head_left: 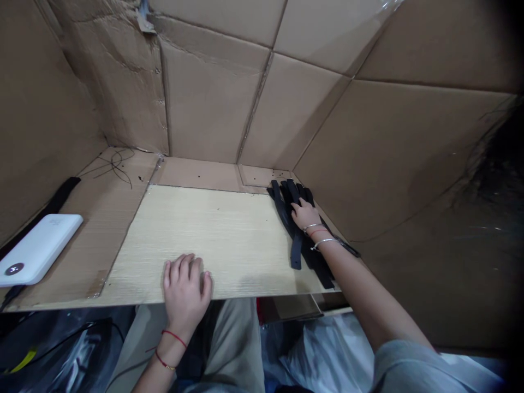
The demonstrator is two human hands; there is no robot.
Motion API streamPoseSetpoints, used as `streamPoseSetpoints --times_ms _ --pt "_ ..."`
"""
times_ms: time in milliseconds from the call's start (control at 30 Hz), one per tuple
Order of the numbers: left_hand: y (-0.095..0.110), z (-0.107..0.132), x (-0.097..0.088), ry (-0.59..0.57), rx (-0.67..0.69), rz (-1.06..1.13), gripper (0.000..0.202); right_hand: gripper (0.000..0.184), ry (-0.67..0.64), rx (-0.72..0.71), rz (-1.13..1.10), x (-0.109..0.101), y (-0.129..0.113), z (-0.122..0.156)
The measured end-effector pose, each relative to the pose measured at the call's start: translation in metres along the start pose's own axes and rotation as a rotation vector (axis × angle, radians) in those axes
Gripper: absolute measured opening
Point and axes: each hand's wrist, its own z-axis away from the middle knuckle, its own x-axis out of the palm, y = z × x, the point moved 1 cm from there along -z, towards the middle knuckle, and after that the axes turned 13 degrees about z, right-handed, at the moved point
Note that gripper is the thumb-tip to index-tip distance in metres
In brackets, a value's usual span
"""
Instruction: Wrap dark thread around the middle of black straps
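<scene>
My left hand [186,292] lies palm down on the front edge of the pale wood-look board [196,229], fingers stretched out and holding nothing. Over at the right, my right hand [305,214] rests on a pile of flat black fabric-like strips [282,204]. Its visible fingers are a little apart and touch the strips; the far fingertips are partly lost among them. One shorter strip [296,254] with a small hole near its end hangs out toward me from under the hand.
Cardboard walls [213,98] enclose the board at the back and sides. A white power bank [45,245] lies at the left beside a long black strip [65,191]. Thin dark thread [117,164] is tangled in the back left corner. A dark loop [347,246] lies by the right wall.
</scene>
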Motion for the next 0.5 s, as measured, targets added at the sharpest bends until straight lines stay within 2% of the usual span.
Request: streamPoseSetpoints --times_ms 133,267,367,500 --pt "0.001 -0.001 -0.001 -0.009 -0.006 0.008 0.030 0.045 0.012 0.143 -0.035 -0.007 -0.008 0.001" --pt "0.002 -0.001 -0.002 -0.009 -0.014 0.017 0.029 0.042 -0.051 0.275 -0.115 -0.011 -0.013 0.000" --pt "0.003 -0.002 -0.003 -0.017 -0.026 0.024 0.029 0.040 -0.063 0.317 -0.195 -0.018 -0.016 0.001" --pt "0.004 -0.003 -0.005 -0.027 -0.040 0.048 0.030 0.041 -0.017 0.348 -0.330 -0.039 -0.019 0.002"
